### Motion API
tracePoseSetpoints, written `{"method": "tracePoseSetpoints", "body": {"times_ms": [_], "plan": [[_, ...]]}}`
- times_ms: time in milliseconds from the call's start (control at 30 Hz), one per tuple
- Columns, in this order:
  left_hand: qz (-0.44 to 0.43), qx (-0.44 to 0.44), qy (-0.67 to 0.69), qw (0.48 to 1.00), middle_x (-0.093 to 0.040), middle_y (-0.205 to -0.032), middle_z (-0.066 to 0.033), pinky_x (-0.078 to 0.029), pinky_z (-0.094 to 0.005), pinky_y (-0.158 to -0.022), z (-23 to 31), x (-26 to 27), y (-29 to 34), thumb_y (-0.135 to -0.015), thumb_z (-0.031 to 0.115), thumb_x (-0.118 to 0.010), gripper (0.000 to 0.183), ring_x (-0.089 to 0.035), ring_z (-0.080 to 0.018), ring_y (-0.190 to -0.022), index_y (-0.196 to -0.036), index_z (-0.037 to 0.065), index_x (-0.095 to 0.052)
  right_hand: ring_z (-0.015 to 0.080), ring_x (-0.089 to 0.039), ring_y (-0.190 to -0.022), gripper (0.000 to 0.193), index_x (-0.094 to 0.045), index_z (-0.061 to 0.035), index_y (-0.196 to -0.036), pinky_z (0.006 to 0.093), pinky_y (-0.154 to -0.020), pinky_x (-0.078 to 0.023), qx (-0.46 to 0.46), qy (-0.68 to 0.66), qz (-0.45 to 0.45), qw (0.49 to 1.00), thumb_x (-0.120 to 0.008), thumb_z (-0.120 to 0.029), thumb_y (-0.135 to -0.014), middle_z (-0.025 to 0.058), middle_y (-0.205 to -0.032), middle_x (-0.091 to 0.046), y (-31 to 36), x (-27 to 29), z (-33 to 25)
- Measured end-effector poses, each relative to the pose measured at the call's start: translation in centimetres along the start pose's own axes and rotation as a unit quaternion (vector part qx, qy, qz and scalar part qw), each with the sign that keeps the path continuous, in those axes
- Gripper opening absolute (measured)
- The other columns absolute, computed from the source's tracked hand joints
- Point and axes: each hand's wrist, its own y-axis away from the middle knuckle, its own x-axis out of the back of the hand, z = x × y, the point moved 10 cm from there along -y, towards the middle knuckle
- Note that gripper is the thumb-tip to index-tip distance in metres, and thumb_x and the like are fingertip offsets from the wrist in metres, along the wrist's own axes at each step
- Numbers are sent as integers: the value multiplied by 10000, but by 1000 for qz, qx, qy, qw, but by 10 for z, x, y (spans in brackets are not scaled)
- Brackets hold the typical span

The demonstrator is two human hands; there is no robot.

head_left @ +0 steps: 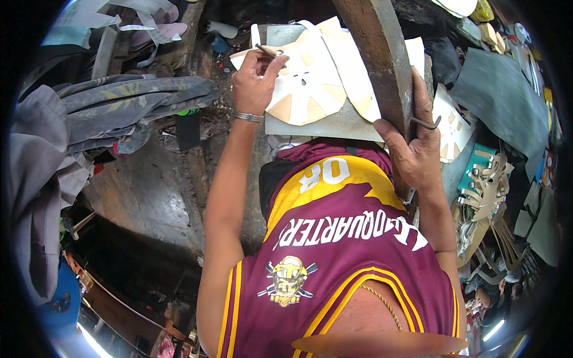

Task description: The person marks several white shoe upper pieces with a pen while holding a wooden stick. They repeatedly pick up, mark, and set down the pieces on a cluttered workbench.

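My left hand point(258, 83) is closed, thumb and fingers pinching a short dark metal rod, like a punch point(265, 51). It is held over a white sheet piece with tan wedge-shaped areas and small dark slots point(296, 71). That piece lies on a pale grey board point(292, 127) in front of me, overlapped on its right by a longer white piece point(352, 74). My right hand point(418, 143) is wrapped round a thick, worn wooden beam point(382, 59), thumb on its near face. A bent metal hook point(427, 124) sticks out beside that hand.
Crumpled grey cloth point(131, 107) hangs at the left, over a dark worn wooden surface point(149, 191). Another white-and-tan piece point(450, 128) lies right of the beam. Farther right are a dark grey sheet point(501, 101) and a heap of tan strappy cut pieces point(486, 185).
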Motion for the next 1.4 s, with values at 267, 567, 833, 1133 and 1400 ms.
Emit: {"method": "tracePoseSetpoints", "body": {"times_ms": [267, 567, 833, 1133, 1400], "plan": [[-42, 43, -39, 997, -834, -984, -85, -645, -284, -753, -19, -25, -1, -1003, 214, -868, 279, -789, -118, -886, -1123, -7, -748, 268, -653, -1379, 968, -317, -158, -1770, 416, -1164, -529, 10, 30, 1, 1000, -812, 6, -955, 212, -1540, -650, -4, -5, -3], [-35, 60, -48, 996, -846, -937, -101, -631, -291, -742, -30, -28, -3, -994, 252, -871, 289, -792, -122, -834, -1087, -7, -782, 255, -554, -1489, 920, -320, -80, -1761, 397, -1249, -417, -36, -2, -25, 999, -781, -7, -968, 176, -1660, -540, -2, -13, 5], [-32, 23, -65, 997, -843, -903, -102, -624, -307, -741, -29, -29, -4, -978, 259, -881, 281, -798, -129, -815, -1067, 6, -797, 254, -579, -1459, 922, -321, -95, -1764, 394, -1236, -434, -30, 6, -36, 999, -791, -22, -974, 177, -1631, -572, -3, -16, 5], [-37, -3, -128, 991, -842, -897, -105, -630, -326, -746, -16, -30, -2, -983, 264, -874, 262, -810, -156, -817, -1068, 27, -802, 258, -585, -1449, 946, -307, -103, -1769, 409, -1227, -450, -37, 1, -51, 998, -804, -31, -968, 177, -1615, -587, -4, -22, 8], [-26, -42, -148, 988, -839, -883, -118, -632, -347, -740, -5, -30, 1, -981, 276, -874, 267, -819, -186, -809, -1057, 31, -802, 252, -610, -1416, 964, -300, -175, -1780, 423, -1196, -496, -46, 39, -72, 996, -811, -37, -974, 172, -1602, -597, -4, -28, 10]]}}
